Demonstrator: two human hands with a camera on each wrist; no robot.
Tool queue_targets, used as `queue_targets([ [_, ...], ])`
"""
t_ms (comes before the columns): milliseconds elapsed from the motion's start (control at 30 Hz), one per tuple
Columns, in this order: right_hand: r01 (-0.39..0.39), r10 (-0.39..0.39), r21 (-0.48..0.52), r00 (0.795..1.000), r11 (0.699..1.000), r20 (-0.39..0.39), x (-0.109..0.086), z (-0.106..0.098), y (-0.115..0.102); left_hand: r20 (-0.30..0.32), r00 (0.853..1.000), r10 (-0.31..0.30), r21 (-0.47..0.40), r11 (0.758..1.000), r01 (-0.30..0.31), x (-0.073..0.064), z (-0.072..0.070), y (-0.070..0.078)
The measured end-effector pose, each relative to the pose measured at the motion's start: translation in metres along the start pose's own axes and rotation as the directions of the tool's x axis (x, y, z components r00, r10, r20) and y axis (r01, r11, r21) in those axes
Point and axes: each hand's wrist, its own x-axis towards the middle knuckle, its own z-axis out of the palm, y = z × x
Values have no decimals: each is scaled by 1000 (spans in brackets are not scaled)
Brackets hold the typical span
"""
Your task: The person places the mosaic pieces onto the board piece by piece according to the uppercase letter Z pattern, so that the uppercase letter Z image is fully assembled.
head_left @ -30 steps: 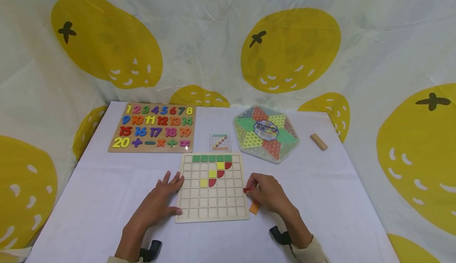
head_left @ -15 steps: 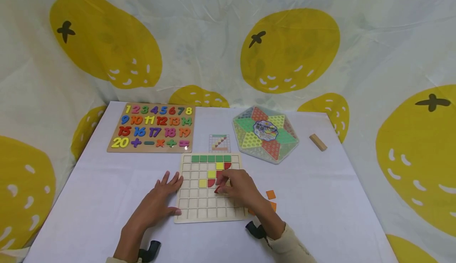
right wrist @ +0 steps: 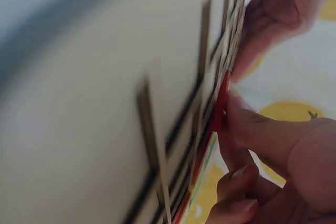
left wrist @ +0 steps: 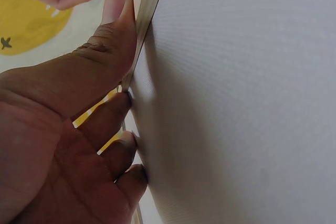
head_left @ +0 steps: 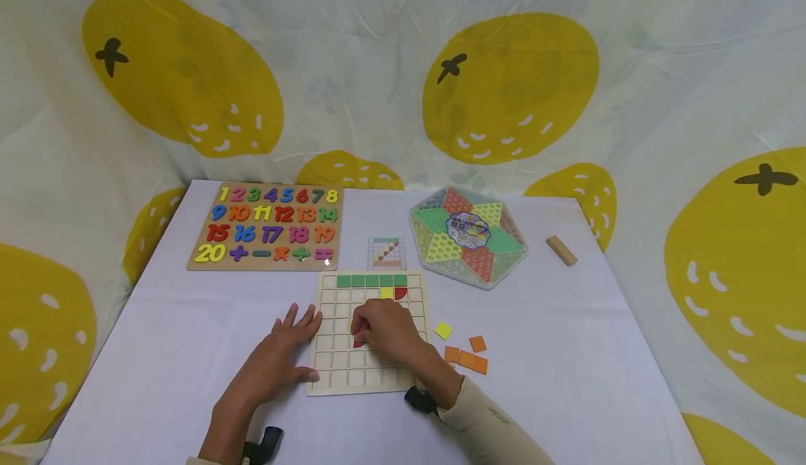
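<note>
A light wooden grid board [head_left: 390, 380] lies in the middle of the table in the head view. Green square tiles [head_left: 371, 280] run along its top row, and below them show a yellow tile [head_left: 387, 292] and a red quarter-circle tile [head_left: 401, 294]. My right hand [head_left: 392, 332] pinches another red tile [head_left: 358, 344] low over the board's centre, touching or nearly touching it; the right wrist view shows this red tile [right wrist: 221, 106] between thumb and finger. That hand covers part of the tile pattern. Fingers spread, my left hand [head_left: 280, 356] rests against the board's left edge.
Several orange tiles [head_left: 478, 344] and a loose yellow tile [head_left: 443, 331] lie right of the board. Behind it are a number puzzle [head_left: 277, 224], a pattern card [head_left: 387, 254] and a hexagonal star game board [head_left: 469, 236]. A wooden block [head_left: 561, 250] lies far right.
My right hand has carried the red tile leftward from beside the board's right edge to its centre. The orange and yellow loose tiles have come into view. My left hand stays put.
</note>
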Motion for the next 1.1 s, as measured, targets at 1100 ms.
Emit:
queue_targets([
  [1100,-265,290,160,944,951,-159,-65,-51,60,-2,1000,2,3,1000,-2,0,0,-1],
])
